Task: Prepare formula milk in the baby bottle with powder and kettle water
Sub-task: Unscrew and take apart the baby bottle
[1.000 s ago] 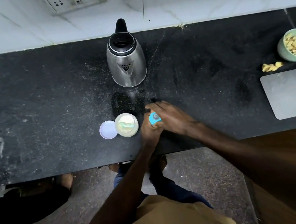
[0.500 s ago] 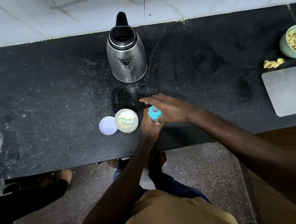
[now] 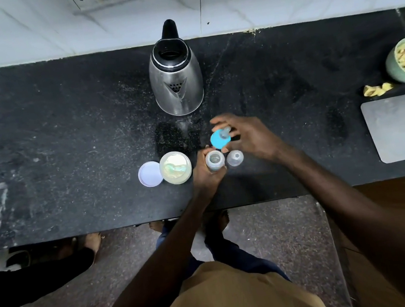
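Since the teat ring was on the bottle half a sec ago, it's off now: kettle (image 3: 175,78) behind, open formula tin (image 3: 176,167) w/ scoop, left hand (image 3: 205,172) grasping the open bottle (image 3: 214,160) upright on the counter, right hand (image 3: 251,135) pinching the blue teat ring (image 3: 220,138) just above. Ready for powder & water.

Bare forearms and hands (image 3: 230,154), tan-brown top (image 3: 231,299), dark blue trousers (image 3: 240,255), seemingly bare feet (image 3: 155,226).

Hands: left (image 3: 205,172) grips bottle (image 3: 215,160); right (image 3: 248,134) lifts teat (image 3: 221,138).
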